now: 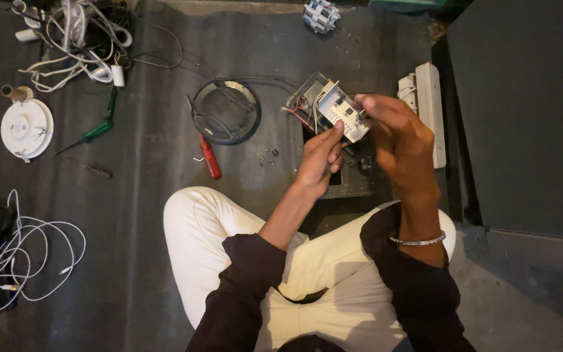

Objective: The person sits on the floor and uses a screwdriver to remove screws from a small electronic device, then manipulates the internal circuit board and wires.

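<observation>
A person sits on the dark floor (pixel 138 169). The left hand (pixel 320 156) and the right hand (pixel 399 133) both pinch a small white part with wires (pixel 343 112), held up over a grey metal box (pixel 307 107). A red screwdriver (pixel 210 156) and a black ring (pixel 226 112) lie close by on the left. A green screwdriver (pixel 92 133) lies farther left.

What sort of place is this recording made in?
Probably an informal electrical repair spot on a floor: the person sits on a dark mat, both hands on a white electrical part, with screwdrivers and tangled cables lying around.
</observation>
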